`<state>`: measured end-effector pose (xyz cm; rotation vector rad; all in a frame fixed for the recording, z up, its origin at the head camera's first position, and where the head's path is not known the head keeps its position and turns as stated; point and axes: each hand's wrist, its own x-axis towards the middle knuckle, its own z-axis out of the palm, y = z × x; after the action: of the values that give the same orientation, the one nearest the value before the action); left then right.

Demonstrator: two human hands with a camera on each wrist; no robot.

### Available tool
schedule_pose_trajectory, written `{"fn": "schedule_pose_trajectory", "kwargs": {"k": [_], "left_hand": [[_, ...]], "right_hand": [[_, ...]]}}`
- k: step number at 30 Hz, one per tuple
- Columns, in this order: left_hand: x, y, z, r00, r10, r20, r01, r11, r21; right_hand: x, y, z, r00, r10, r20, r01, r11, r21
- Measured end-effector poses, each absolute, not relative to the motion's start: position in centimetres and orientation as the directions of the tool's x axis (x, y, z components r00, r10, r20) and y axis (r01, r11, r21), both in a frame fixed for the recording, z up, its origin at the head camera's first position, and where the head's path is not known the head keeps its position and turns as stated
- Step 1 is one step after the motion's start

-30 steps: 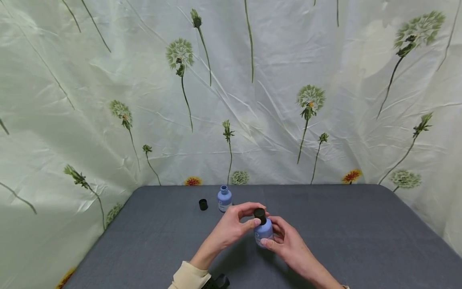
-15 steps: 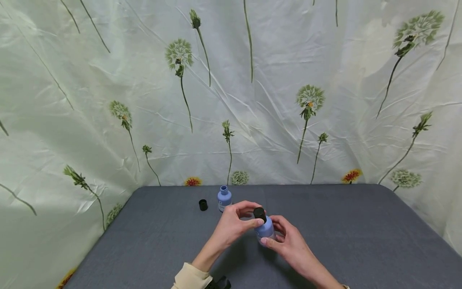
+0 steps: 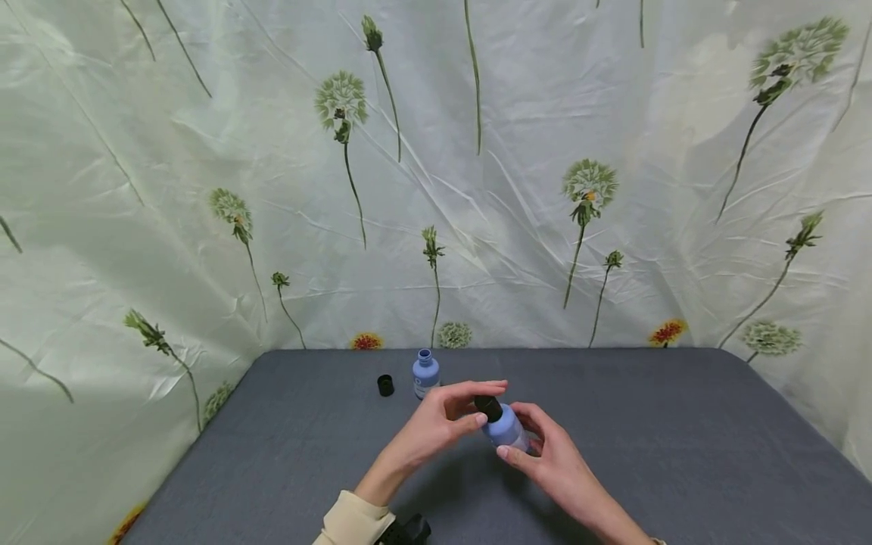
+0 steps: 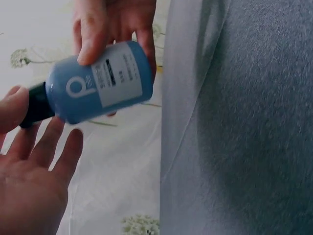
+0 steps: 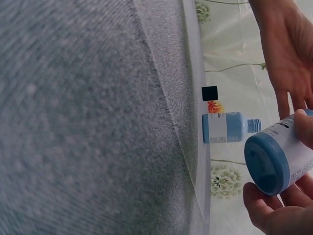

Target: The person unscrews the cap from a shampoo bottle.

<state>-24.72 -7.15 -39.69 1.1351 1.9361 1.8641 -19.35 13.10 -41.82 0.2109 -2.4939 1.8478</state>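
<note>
The right hand point(image 3: 555, 458) holds the bottle point(image 3: 506, 430), thumb on the near side and fingers curled round the far one. It tilts above the table point(image 3: 654, 424), its cap point(image 3: 488, 409) leaning toward the left hand point(image 3: 434, 425). There the thumb lies against the cap while the other fingers reach out behind it (whether they pinch it, I cannot tell). Just beyond the left hand, near the table's far edge, stands an open bottle point(image 3: 425, 375), a loose cap point(image 3: 385, 386) to its left; behind hangs a curtain point(image 3: 518, 204). Rightward, the table spreads broadly to its slanting edge.
</note>
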Motion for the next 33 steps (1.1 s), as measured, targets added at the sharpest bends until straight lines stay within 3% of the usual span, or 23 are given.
{"fn": "schedule_pose_trajectory", "kwargs": {"k": [6,17,33], "left_hand": [[-24.9,-7.9,-39.5,-0.653,0.694,0.302,0.33,-0.098,0.939],[-24.9,-8.3,-39.5,-0.762,0.592,0.264,0.356,0.042,0.934],[-25.1,-8.0,-39.7,-0.812,0.507,0.288,0.383,0.093,0.919]], "right_hand": [[-19.3,13.1,-41.7,-0.991,-0.09,0.102,-0.125,0.315,-0.941],[-19.2,13.2,-41.4,-0.991,-0.094,0.1,-0.125,0.327,-0.937],[-18.9,13.5,-41.3,-0.985,-0.099,0.143,-0.17,0.37,-0.913]]}}
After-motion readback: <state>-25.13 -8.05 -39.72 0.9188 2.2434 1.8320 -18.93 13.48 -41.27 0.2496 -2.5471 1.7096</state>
